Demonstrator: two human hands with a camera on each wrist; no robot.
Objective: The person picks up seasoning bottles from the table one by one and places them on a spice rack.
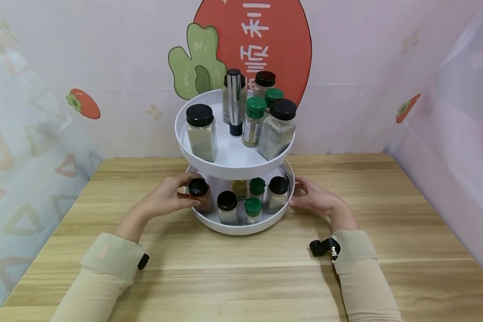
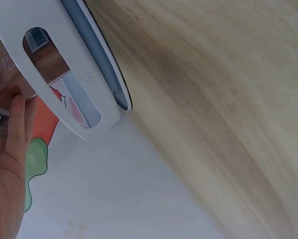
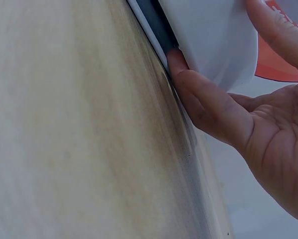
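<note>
A white two-tier spice rack with round trays stands on the table. At its lower left, my left hand grips a black-capped jar of reddish-brown spice, thumb in front and fingers behind. In the left wrist view this jar shows through the slot in the tray wall. On the opposite side, my right hand holds the lower tray by its outer wall. The right wrist view has curled fingers at the tray's underside, with the thumb up along the white wall.
Beside the gripped jar, the lower tray carries a small black-capped jar, green-capped bottles and another black-capped jar. Above, the upper tray bears several jars and a silver cylinder. A printed cloth hangs behind the wooden table.
</note>
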